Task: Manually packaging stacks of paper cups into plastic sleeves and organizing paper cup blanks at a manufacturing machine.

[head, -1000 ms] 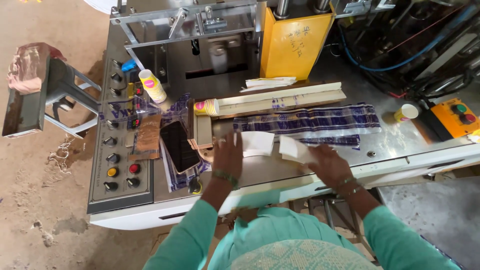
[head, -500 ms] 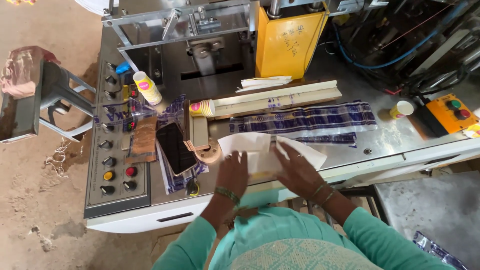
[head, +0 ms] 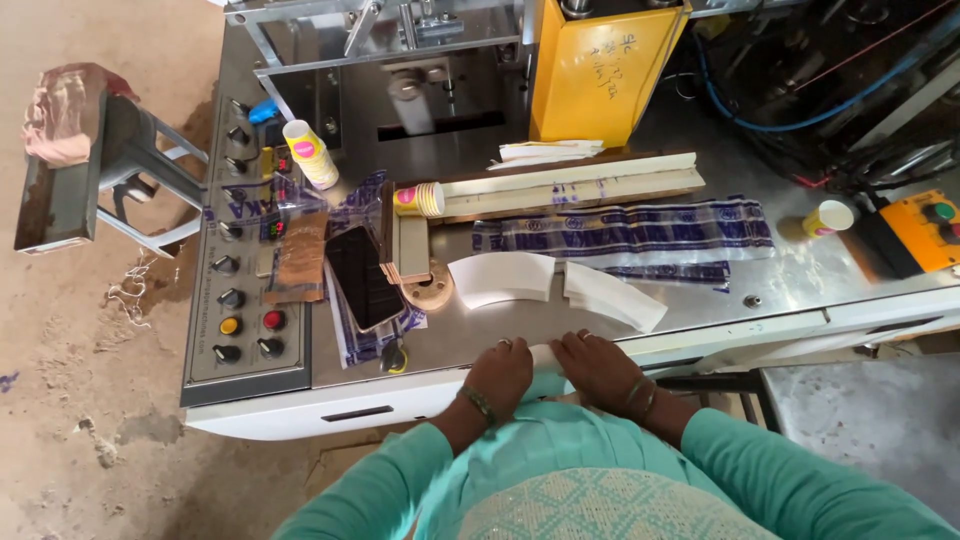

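A rolled white paper piece [head: 545, 355] lies crosswise at the counter's near edge, at six o'clock, pinched between both hands. Two flat, curved white paper blanks [head: 502, 278] rest side by side just beyond it, toward twelve o'clock.

I'm seeing white curved paper blanks [head: 500, 279] lying on the silver steel table [head: 800, 275]. A blue-and-clear printed plastic strip [head: 625, 229] is showing a repeating pattern. A yellow housing [head: 600, 65] is standing behind it. The paper cups [head: 311, 153] are showing white, yellow and pink print. I'm reading teal sleeves [head: 770, 475], an orange button box [head: 925, 228] and a black phone [head: 362, 277].
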